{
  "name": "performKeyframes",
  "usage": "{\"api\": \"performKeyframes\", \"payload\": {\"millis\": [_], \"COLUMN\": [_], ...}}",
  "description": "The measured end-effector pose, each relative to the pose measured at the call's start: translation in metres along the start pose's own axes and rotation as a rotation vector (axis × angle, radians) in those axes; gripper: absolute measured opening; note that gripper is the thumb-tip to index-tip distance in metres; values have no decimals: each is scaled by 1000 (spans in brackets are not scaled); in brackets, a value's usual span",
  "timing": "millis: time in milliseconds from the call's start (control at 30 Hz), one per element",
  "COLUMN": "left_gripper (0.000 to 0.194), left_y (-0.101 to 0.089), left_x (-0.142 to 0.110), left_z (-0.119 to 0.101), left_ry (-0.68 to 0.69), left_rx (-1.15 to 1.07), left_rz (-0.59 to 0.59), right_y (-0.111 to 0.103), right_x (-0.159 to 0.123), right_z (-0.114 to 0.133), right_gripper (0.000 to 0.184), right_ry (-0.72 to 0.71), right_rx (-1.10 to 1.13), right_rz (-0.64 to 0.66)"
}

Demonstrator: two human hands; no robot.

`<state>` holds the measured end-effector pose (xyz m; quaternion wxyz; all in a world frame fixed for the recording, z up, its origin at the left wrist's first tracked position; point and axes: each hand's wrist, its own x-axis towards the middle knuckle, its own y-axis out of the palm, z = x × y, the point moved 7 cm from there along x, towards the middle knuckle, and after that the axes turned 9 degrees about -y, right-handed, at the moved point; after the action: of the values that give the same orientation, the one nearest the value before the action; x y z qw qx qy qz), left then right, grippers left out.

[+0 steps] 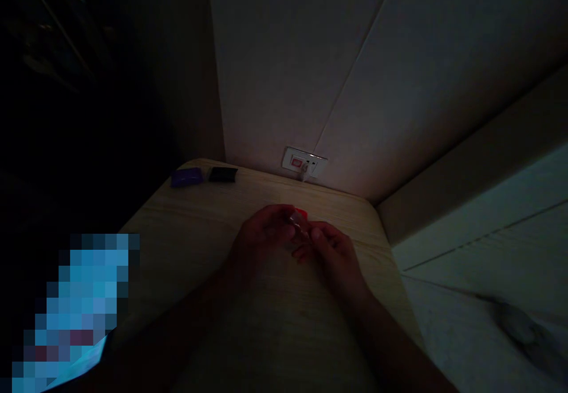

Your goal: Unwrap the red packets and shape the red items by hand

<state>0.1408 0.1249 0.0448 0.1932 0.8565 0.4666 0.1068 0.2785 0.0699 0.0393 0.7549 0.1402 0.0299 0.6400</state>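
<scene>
In dim light my left hand (261, 226) and my right hand (335, 251) meet over the wooden tabletop (275, 322). Between them is a small clear-and-red thing (299, 220) that looks like a plastic wrapper or packet; its exact kind is too dark to tell. The left fingers curl round its left side. My right thumb and fingers pinch its right edge. Another bit of red shows just below, near the right fingers, and I cannot tell whether it belongs to the same piece.
A purple packet-like object (187, 177) and a black one (223, 174) lie at the table's back left corner. On the wall behind is a socket plate (295, 161) with a red switch and something plugged in. A blurred bright screen-like area (89, 298) glows at lower left.
</scene>
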Motion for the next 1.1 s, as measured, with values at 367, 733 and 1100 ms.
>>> {"api": "performKeyframes", "payload": {"millis": [367, 733, 1100], "left_gripper": [46, 43, 27], "left_y": [2, 19, -10], "left_x": [-1, -2, 1], "left_z": [1, 1, 3], "left_ry": [-80, -89, -108], "left_rx": [-4, -34, 88], "left_rz": [-59, 113, -223], "right_y": [14, 10, 4], "right_x": [-5, -3, -7], "right_z": [-9, -7, 10], "right_gripper": [29, 32, 39], "right_ry": [140, 103, -139], "right_rx": [160, 147, -441], "right_rz": [101, 63, 87]}}
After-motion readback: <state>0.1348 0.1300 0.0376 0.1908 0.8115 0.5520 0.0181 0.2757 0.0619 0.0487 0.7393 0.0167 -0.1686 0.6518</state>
